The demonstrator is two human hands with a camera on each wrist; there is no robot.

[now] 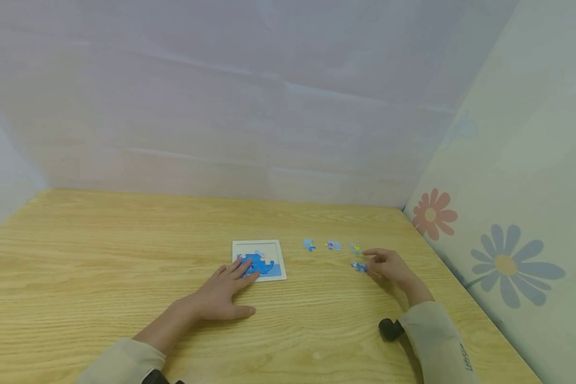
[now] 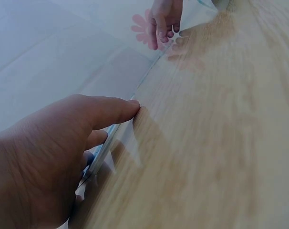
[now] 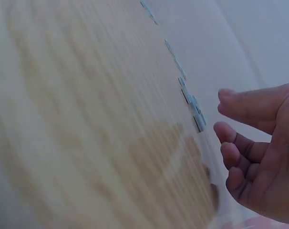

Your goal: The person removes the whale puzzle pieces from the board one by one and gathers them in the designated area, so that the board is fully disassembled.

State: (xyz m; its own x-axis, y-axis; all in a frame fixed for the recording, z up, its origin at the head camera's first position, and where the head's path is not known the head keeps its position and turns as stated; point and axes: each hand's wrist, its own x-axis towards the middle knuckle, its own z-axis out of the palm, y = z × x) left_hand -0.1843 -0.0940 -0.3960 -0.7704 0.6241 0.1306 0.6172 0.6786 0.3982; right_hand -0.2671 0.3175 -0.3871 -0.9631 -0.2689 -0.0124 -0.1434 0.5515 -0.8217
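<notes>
The left hand [image 1: 223, 292] lies with its fingers spread and its thumb held out to the side, the fingertips resting over the puzzle board [image 1: 280, 260], which sits just ahead of that hand. Under and beyond those fingertips shows a blue elephant picture [image 1: 265, 266] filling the nearer part of the board, while the part farther from the hand is pale and bare of picture pieces. The right hand [image 1: 389, 265] is loosely bent, thumb and fingers apart with nothing between them, its index finger stretched out to the left. Just beside that fingertip is a puzzle piece with a yellow sun [image 1: 357, 248], and just left of the other fingers is a blue and white piece [image 1: 358, 266]; whether the hand touches either one cannot be told. Farther left of the right hand, between it and the board, lie a pale piece with a pink mark [image 1: 335, 246] and, nearer the board, a light blue piece [image 1: 308, 243]. All lie on the wooden tabletop [image 1: 125, 240] beneath both hands. Beyond the right hand, on the side wall, are a red flower [image 1: 430, 214] and a bluish-grey flower [image 1: 505, 264].
</notes>
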